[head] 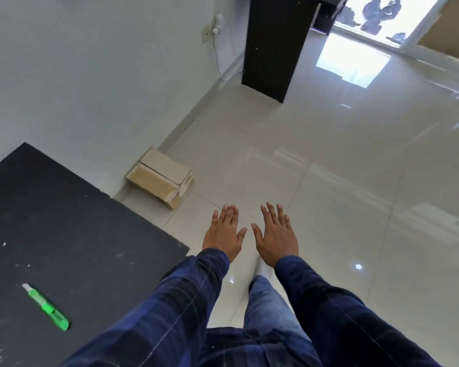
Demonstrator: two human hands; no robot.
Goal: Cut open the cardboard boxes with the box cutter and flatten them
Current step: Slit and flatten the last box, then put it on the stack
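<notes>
A closed cardboard box (161, 177) sits on the pale tiled floor against the white wall, just beyond the corner of a black table (64, 221). A green box cutter (47, 308) lies on that table at the lower left, its blade end pointing up-left. My left hand (224, 230) and my right hand (276, 234) are stretched out side by side over the floor, palms down, fingers straight, holding nothing. Both are short of the box and to its right.
A dark cabinet or table leg panel (273, 43) stands by the wall farther back. A white cable (219, 41) hangs from a wall socket. A bright doorway (382, 19) is at the top right. Glossy floor tiles (342, 168) spread to the right.
</notes>
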